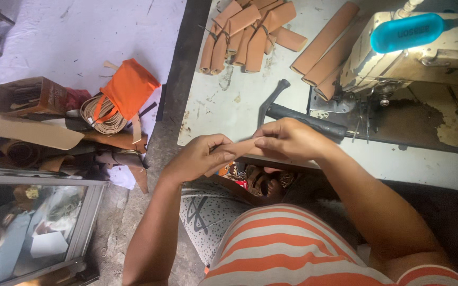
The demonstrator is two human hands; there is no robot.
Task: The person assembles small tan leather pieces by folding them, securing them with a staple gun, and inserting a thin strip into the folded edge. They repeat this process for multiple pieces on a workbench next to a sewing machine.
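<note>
Fingers of left hand [200, 156] and right hand [287, 139] pinch tan leather strip [245, 149]; cardboard box [38, 95] holds dark items.

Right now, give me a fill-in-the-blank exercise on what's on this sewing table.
1. Both hands, left hand and right hand, pinch one tan leather ____.
2. The hammer lies just ____ the hands on the table.
3. The bundle of folded leather pieces lies to the ____ of the sewing machine.

Missing: strip; beyond; left
</note>
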